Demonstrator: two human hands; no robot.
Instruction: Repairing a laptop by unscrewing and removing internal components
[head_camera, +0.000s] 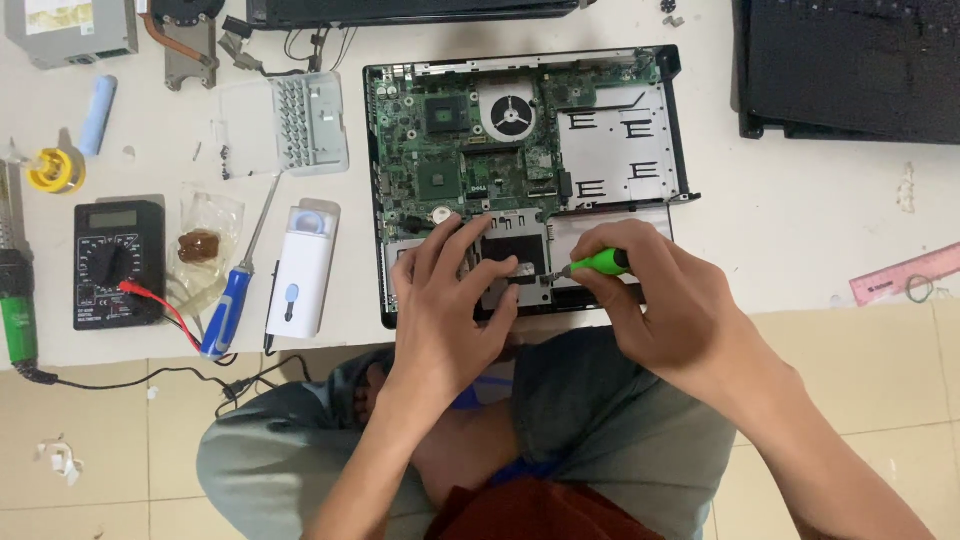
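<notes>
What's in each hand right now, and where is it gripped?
Right hand grips the green screwdriver by its handle. Left hand holds nothing; its fingers rest on the opened laptop.

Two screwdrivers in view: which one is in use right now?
The green-handled screwdriver, gripped in the right hand with its tip on the open laptop. The blue-handled screwdriver lies untouched on the table, left of the laptop.
</notes>
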